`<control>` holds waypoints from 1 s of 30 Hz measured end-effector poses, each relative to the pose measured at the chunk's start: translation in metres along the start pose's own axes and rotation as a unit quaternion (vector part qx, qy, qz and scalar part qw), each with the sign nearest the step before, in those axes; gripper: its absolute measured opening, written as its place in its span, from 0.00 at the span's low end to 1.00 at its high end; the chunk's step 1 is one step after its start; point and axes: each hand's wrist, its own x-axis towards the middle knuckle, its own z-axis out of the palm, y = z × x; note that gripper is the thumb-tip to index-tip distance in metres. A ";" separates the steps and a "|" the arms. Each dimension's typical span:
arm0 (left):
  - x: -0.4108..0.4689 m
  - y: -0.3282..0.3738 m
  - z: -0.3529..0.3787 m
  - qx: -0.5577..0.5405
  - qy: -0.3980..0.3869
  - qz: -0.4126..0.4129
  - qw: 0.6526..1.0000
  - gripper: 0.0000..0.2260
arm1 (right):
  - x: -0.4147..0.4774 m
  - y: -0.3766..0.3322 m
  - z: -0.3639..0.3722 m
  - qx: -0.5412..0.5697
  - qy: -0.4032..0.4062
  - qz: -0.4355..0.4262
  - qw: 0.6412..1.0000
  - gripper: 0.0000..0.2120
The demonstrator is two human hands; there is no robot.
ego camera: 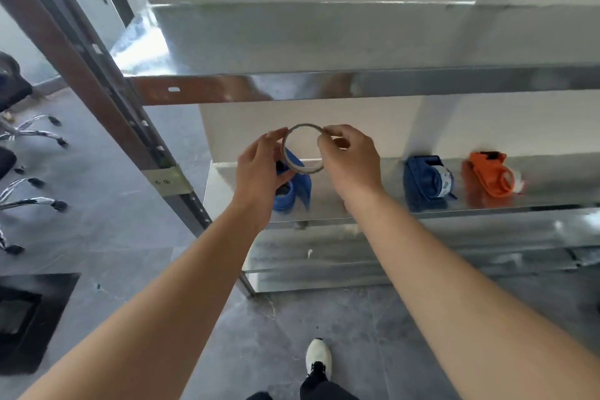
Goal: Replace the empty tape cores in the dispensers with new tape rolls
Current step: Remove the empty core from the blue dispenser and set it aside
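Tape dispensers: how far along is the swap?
Done: the dark blue dispenser seems to carry a roll. In hand: left hand and right hand pinch a thin ring, likely an empty core, before the bright blue dispenser. Left: a new roll there; the orange dispenser is unclear.

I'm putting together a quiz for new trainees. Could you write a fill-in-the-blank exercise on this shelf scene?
1. The empty tape core is held by ____ hands, the left hand and the right hand.
2. The rightmost dispenser on the metal shelf is ____ in colour.
3. The dispenser behind the core is ____ in colour.
4. Counting the middle dispenser too, ____ dispensers are in view.

Missing words: both; orange; blue; three.
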 end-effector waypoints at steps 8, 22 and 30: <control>-0.058 0.024 -0.001 -0.002 -0.086 0.033 0.996 0.13 | -0.072 -0.037 -0.032 0.049 0.082 0.024 0.995 0.10; -0.152 0.055 0.047 0.012 -0.239 0.064 0.969 0.15 | -0.155 -0.066 -0.127 0.071 0.223 0.017 0.972 0.08; -0.176 0.059 0.079 0.028 -0.273 0.069 0.959 0.15 | -0.166 -0.060 -0.166 0.085 0.257 0.024 0.962 0.09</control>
